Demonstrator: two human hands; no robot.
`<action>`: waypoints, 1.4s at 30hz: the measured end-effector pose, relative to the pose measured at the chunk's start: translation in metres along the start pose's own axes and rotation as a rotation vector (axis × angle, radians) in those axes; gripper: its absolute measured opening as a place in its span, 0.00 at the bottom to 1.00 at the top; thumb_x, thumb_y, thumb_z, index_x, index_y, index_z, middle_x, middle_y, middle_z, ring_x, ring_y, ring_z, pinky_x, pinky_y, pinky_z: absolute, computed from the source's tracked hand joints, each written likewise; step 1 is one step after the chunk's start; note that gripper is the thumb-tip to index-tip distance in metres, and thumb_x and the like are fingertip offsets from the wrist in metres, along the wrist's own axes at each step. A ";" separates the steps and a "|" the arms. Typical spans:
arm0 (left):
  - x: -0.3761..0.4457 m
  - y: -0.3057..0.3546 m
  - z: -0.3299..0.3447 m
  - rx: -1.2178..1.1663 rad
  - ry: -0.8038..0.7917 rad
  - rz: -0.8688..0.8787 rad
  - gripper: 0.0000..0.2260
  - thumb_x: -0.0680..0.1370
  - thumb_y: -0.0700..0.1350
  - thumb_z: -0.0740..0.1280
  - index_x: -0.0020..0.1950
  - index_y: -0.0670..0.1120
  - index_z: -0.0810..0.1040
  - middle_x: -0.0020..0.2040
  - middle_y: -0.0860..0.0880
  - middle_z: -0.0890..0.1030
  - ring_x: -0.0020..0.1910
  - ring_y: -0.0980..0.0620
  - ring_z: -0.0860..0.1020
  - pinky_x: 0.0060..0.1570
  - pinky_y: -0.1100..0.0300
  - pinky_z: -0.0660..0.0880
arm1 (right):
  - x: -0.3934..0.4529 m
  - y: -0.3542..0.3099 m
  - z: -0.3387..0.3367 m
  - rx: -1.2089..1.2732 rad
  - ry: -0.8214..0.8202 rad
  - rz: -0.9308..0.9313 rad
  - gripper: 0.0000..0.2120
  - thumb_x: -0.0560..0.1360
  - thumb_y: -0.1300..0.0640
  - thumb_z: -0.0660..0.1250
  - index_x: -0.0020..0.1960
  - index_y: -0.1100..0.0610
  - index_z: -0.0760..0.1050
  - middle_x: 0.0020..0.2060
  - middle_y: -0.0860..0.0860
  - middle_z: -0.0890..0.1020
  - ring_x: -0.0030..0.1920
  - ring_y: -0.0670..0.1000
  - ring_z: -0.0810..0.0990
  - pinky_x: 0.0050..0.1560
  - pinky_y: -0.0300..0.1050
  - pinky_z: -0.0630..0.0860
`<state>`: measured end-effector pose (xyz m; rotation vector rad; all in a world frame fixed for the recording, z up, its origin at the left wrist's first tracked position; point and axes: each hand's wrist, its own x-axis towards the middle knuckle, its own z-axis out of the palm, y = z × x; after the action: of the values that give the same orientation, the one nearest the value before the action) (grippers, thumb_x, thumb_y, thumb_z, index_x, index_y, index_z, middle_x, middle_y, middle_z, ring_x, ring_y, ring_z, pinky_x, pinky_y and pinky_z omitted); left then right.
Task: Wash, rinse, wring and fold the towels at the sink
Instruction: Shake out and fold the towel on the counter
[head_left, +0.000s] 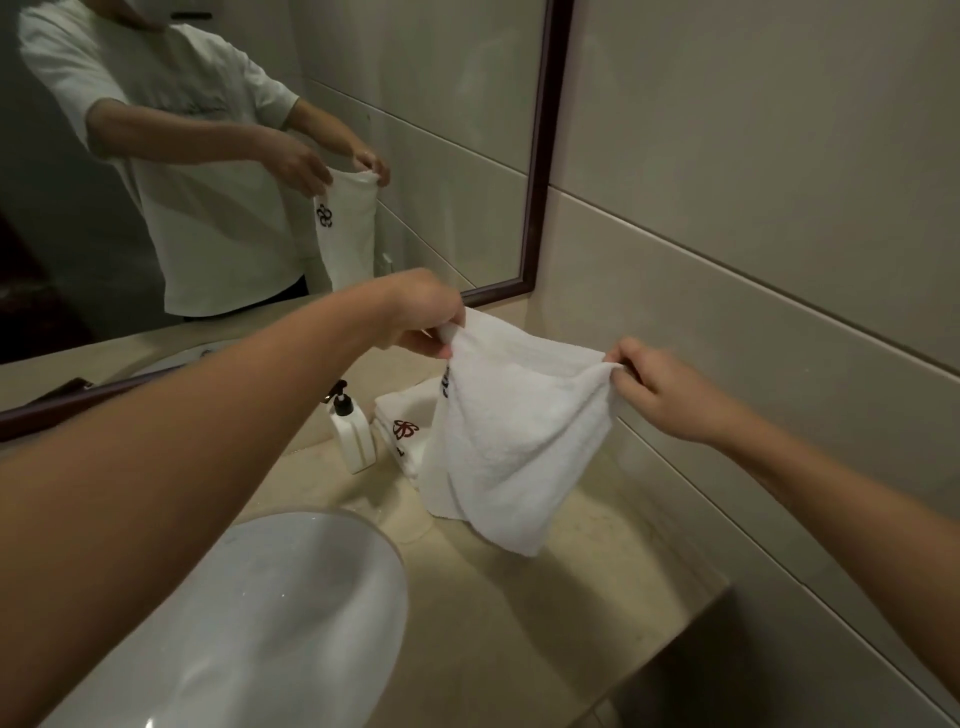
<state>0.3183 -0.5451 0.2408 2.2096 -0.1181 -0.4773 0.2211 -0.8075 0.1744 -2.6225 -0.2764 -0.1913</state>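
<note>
A white towel (511, 431) with a dark embroidered logo hangs in the air above the beige counter (519, 613), to the right of the sink. My left hand (415, 317) pinches its upper left corner. My right hand (660, 387) pinches its upper right corner, so the top edge is stretched between both hands. The towel's lower end hangs down to about the counter. Behind it lie folded white towels (402, 431) with a red logo, stacked on the counter by the wall. The white oval sink (270, 623) is at lower left.
A white pump bottle (353, 431) with a black top stands between the sink and the folded towels. A dark-framed mirror (540, 156) covers the back wall and reflects me. Tiled wall runs along the right; the counter ends at lower right.
</note>
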 end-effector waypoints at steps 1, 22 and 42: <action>0.001 -0.003 -0.004 0.141 -0.013 0.033 0.06 0.76 0.33 0.62 0.43 0.39 0.77 0.37 0.42 0.75 0.37 0.45 0.75 0.42 0.58 0.77 | 0.000 0.001 -0.001 -0.023 0.013 -0.034 0.04 0.82 0.62 0.59 0.49 0.57 0.70 0.35 0.42 0.72 0.34 0.42 0.71 0.35 0.34 0.65; -0.006 -0.034 -0.006 -0.247 -0.183 -0.119 0.02 0.77 0.39 0.63 0.46 0.41 0.73 0.32 0.47 0.74 0.27 0.55 0.68 0.25 0.67 0.68 | 0.007 -0.006 -0.004 0.039 -0.161 0.068 0.13 0.76 0.47 0.69 0.52 0.54 0.72 0.43 0.46 0.75 0.43 0.48 0.73 0.43 0.47 0.70; -0.045 -0.093 0.047 0.217 0.424 0.769 0.05 0.78 0.47 0.69 0.48 0.46 0.76 0.37 0.55 0.78 0.35 0.62 0.75 0.36 0.65 0.69 | -0.029 -0.004 -0.002 -0.083 0.346 -0.206 0.12 0.80 0.58 0.60 0.50 0.64 0.78 0.41 0.53 0.76 0.42 0.50 0.73 0.42 0.37 0.62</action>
<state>0.2515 -0.5099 0.1561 2.2084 -0.7791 0.4423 0.1917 -0.8099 0.1726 -2.5807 -0.4237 -0.7312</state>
